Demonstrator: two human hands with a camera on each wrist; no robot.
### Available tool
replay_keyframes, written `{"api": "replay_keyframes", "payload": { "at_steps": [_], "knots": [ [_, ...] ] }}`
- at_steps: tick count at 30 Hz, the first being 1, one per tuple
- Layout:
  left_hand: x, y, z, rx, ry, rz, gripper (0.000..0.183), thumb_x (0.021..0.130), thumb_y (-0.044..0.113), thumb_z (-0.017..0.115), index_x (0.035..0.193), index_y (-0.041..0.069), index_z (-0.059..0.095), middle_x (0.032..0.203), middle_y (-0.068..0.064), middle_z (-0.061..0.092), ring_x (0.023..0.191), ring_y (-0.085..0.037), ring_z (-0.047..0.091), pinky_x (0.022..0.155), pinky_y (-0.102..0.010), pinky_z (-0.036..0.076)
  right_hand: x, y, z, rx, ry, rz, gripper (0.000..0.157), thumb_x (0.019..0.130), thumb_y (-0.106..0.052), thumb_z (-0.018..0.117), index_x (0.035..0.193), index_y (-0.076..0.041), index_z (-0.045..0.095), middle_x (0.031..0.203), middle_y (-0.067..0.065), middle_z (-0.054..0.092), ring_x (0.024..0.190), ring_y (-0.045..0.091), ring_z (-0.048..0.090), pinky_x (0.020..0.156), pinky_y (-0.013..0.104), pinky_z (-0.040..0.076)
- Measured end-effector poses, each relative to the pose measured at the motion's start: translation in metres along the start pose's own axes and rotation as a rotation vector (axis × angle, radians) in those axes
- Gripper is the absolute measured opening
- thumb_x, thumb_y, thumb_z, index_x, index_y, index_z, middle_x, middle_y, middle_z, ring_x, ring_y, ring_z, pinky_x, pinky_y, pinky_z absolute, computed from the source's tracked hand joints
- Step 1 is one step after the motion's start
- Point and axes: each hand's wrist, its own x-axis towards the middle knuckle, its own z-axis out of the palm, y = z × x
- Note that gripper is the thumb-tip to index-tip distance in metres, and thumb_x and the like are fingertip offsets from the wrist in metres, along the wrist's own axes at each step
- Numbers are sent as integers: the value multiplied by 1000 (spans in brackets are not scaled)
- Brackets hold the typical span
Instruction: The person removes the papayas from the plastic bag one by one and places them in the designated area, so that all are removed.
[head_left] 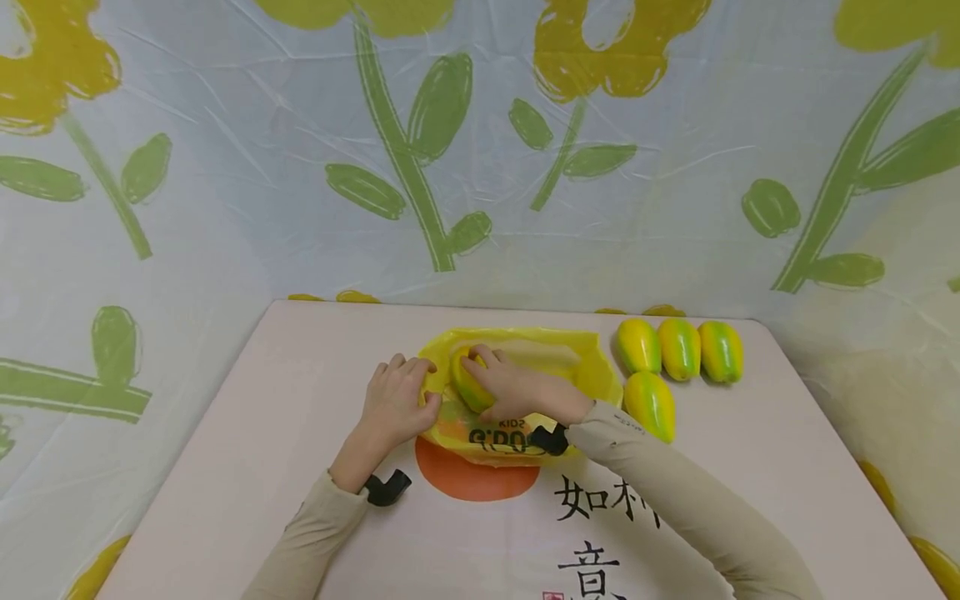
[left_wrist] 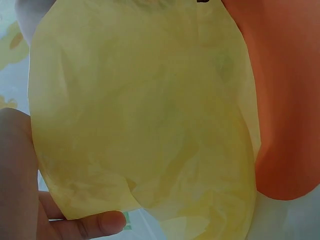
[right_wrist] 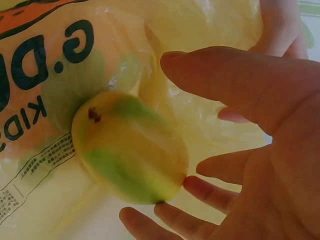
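A yellow plastic bag (head_left: 592, 354) with dark printed letters lies on the table, its mouth spread wide. My left hand (head_left: 397, 400) grips the left edge of its mouth; in the left wrist view, fingers (left_wrist: 95, 225) curl round the bag's edge. Inside the bag, near its left end, is a yellow-green papaya (right_wrist: 132, 150). Over it reaches my right hand (head_left: 525, 390), thumb and fingers spread. In the right wrist view some fingertips (right_wrist: 192, 184) touch or nearly touch the papaya's end, while the thumb stands apart from it. Green patches show through the bag's printed side.
Several more papayas (head_left: 678, 350) sit right of the bag, most in a row and one (head_left: 649, 406) nearer me. The pink table covering (head_left: 300, 350) bears an orange disc (head_left: 480, 483) and black characters. A flower-patterned cloth (head_left: 300, 208) hangs behind the table.
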Motion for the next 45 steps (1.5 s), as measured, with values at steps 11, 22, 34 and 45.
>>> {"api": "replay_keyframes", "payload": {
  "at_steps": [11, 22, 34, 45],
  "knots": [
    [1, 0, -2, 3, 2, 0, 27, 77, 17, 62, 101, 6, 69, 92, -6, 70, 76, -25, 51, 70, -40, 43, 1, 5, 3, 28, -43, 84, 84, 91, -26, 71, 158, -13, 22, 163, 19, 2, 145, 43, 20, 102, 43, 45],
    [0, 1, -2, -6, -4, -12, 27, 77, 16, 62, 100, 6, 68, 92, -6, 70, 76, -24, 50, 70, -40, 42, 5, 8, 5, 84, 11, 18, 75, 83, -17, 80, 142, -10, 35, 137, 16, 29, 103, 27, 52, 85, 32, 50],
    [0, 0, 0, -6, 18, 3, 26, 75, 15, 62, 99, 6, 68, 90, -6, 70, 75, -24, 50, 69, -40, 43, 10, 6, 11, 81, 7, 26, 82, 76, -23, 86, 137, -12, 32, 143, 12, 35, 106, 21, 52, 95, 31, 47],
    [0, 0, 0, -4, 17, 4, 25, 76, 16, 62, 98, 6, 69, 89, -6, 70, 75, -25, 50, 69, -40, 43, 10, 5, 12, 96, 22, 25, 82, 77, -19, 85, 139, -12, 32, 136, 10, 42, 104, 21, 52, 95, 31, 46]
  ]
}}
